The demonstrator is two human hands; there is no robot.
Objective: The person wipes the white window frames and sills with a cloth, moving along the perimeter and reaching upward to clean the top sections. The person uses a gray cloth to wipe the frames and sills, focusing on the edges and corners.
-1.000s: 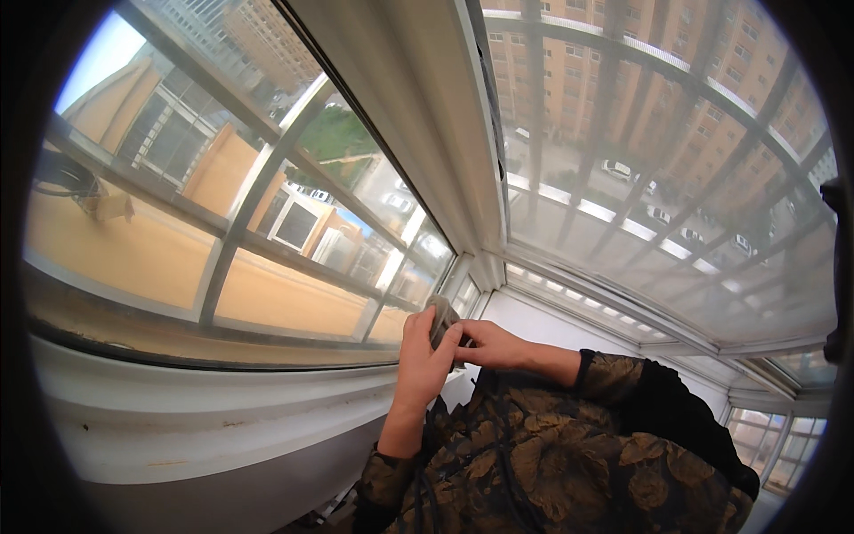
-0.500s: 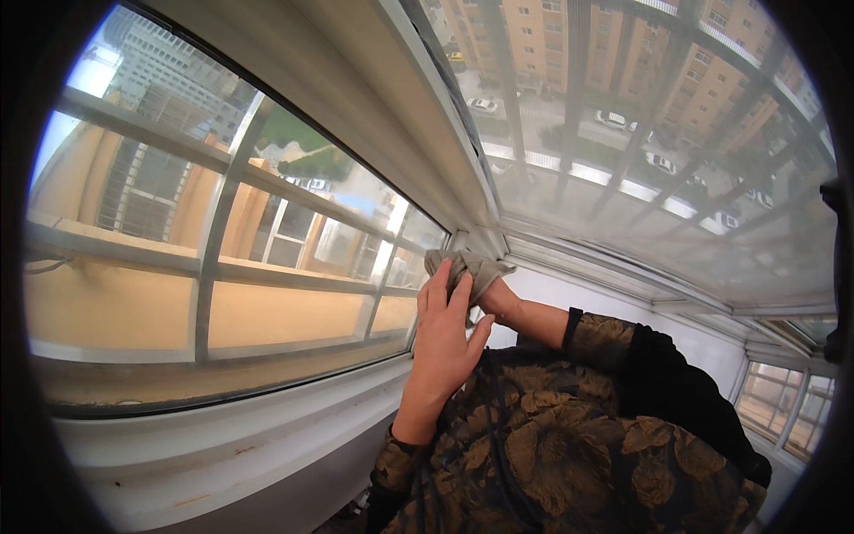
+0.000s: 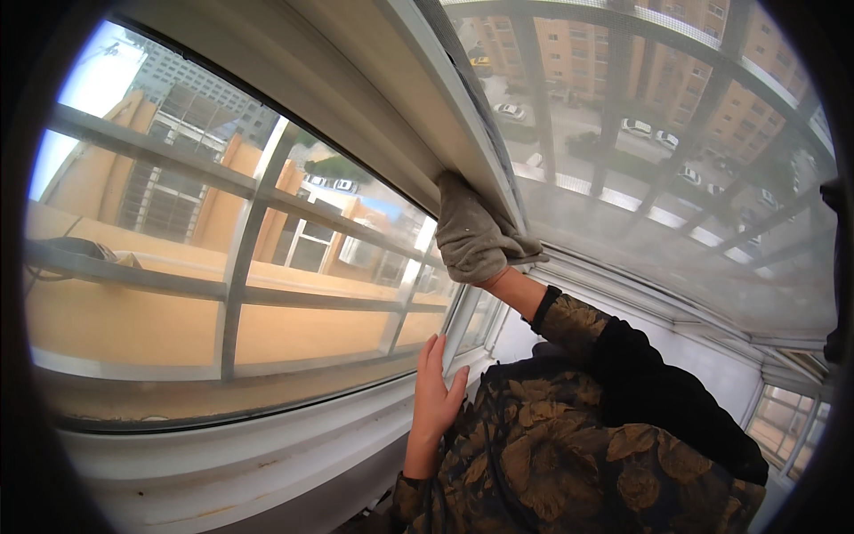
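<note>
A grey-brown cloth (image 3: 470, 233) is wrapped over my right hand (image 3: 495, 279), which presses it to the white window frame (image 3: 418, 116) where the frame rises between the two panes. The cloth hides the fingers, and one end of it hangs toward the right. Lower down, my left hand (image 3: 433, 400) has its fingers stretched out, with nothing in it. It is near the right end of the barred window (image 3: 311, 347), above the white sill (image 3: 267, 454); whether the fingertips touch the frame I cannot tell.
Metal bars (image 3: 240, 267) stand outside the left glass. A second, hazy pane (image 3: 640, 214) slopes across the upper right, with parked cars and buildings below. White rails (image 3: 658, 303) run along its lower edge. A smaller window (image 3: 787, 423) lies at the far right.
My hands have come apart. The right hand has moved up the frame with the cloth, which now covers it; the left has let go of the cloth and dropped lower.
</note>
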